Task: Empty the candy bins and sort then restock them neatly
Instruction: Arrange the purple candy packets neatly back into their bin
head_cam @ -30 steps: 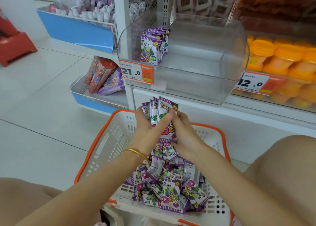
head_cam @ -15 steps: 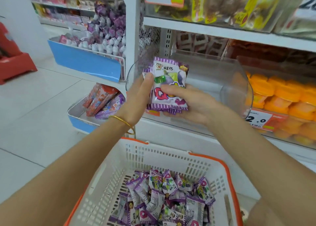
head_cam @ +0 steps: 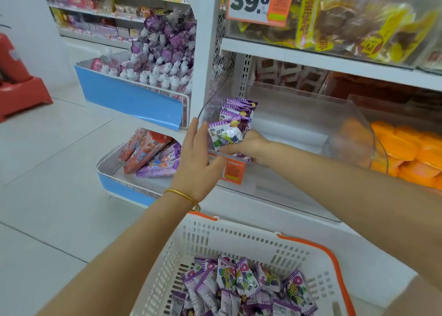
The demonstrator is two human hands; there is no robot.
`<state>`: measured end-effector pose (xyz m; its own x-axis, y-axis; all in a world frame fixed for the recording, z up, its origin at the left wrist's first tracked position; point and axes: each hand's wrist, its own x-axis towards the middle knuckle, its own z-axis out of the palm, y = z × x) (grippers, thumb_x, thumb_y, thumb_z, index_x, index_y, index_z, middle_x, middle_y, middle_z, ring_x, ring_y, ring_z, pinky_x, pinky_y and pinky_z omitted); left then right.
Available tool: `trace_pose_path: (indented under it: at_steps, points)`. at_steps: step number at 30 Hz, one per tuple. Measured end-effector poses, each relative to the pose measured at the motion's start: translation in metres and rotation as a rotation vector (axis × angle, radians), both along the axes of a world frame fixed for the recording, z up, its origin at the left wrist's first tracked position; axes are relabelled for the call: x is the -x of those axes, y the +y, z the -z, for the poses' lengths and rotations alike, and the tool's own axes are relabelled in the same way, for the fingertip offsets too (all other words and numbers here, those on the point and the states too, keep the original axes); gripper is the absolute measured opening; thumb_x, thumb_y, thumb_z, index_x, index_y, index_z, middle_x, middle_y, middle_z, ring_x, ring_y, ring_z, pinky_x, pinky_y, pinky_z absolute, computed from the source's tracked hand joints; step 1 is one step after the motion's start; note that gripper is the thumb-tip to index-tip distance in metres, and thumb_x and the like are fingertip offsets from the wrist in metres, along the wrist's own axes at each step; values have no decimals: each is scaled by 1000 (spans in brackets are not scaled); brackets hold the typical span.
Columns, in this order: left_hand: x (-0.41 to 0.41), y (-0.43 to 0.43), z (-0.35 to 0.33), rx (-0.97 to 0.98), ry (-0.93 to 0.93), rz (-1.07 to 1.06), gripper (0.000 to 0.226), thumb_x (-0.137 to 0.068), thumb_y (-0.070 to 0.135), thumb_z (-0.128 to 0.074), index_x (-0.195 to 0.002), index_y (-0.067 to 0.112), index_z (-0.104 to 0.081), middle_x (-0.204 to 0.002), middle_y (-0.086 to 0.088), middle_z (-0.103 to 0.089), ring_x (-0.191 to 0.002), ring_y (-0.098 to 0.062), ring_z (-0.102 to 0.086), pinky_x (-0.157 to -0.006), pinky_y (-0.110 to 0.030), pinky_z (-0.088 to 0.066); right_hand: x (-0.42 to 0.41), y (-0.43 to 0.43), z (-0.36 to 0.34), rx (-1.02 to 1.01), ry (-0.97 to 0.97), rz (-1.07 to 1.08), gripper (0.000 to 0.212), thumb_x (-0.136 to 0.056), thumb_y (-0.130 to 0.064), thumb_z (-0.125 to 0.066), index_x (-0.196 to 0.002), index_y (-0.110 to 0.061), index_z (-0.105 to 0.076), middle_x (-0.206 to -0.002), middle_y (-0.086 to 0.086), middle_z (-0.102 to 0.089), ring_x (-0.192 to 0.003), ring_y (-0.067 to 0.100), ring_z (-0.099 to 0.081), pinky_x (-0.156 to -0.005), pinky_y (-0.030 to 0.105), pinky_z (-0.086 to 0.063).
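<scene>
Head view: the clear bin (head_cam: pixel 287 134) is the anchor here, everything is placed off it. Its left rim curves up right by the left hand (head_cam: pixel 198 158), which is flat with straight fingers and holds nothing; can't tell if it touches the rim. Inside the bin at the left end, the right hand (head_cam: pixel 248 146) has its fingers curled round a small stack of purple packs (head_cam: pixel 227 136), pressed up against the upright row of packs (head_cam: pixel 239 107) behind it. From that row over to the bin's right wall is open bin floor, plenty of room to slide along.

Counts: two hands, one gold bangle (head_cam: pixel 181 193) on the left wrist, one orange price tag (head_cam: pixel 235 170) on the bin front. The row shows maybe five top edges; I can't count the stack.

Below the bin sits one white basket (head_cam: pixel 239 234) with an orange rim, holding a loose pile of purple packs (head_cam: pixel 244 282), too many to count. Right of the bin are orange packets (head_cam: pixel 406 148). Left of it, pale floor tiles (head_cam: pixel 59 162).
</scene>
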<state>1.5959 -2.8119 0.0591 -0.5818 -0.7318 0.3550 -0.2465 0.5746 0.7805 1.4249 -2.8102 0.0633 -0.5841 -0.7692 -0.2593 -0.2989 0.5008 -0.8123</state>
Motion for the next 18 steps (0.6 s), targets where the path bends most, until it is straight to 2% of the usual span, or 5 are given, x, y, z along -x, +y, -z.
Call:
trace_pose_path:
  at_steps: [5,9,11,15,18]
  points:
    - [2,0,0,-10,22,-13,70,-91,10,-50,-151,20,-16,-159,8,1,-143,-1,-2,-98,-2,-2,2,-7,2,-341,459,-163,82,-82,-45,-69,-142,-11,-25,-132,7,-49,-122,31,-47,-100,36,-42]
    - [0,0,-1,-36,44,2,68,-92,11,-49,-150,22,-15,-159,9,0,-143,-2,-3,-93,7,-1,-15,-17,-10,-48,262,-322,45,-100,-41,-41,-109,0,-57,-115,15,-62,-93,20,-57,-101,38,-36]
    - [-1,-1,-2,-47,40,8,67,-94,13,-49,-151,22,-14,-159,10,0,-143,-2,-2,-100,-2,-3,-26,-13,-26,-118,220,-256,28,-98,-39,-46,-89,-13,-53,-139,13,-47,-110,19,-52,-106,33,-30]
    - [-5,-1,-4,-61,40,33,65,-94,26,-48,-150,24,-16,-158,9,-5,-144,-3,-3,-101,-2,-5,-26,-11,-19,-283,19,-267,45,-96,-35,-51,-137,-18,-45,-144,1,-43,-129,22,-40,-107,29,-31]
    - [-10,-2,-7,-69,44,52,69,-85,36,-45,-149,26,-19,-158,10,-8,-143,-1,-5,-107,-16,-8,-15,-4,-12,-219,-61,-215,52,-85,-35,-67,-132,-16,-53,-137,4,-52,-127,24,-45,-111,39,-34]
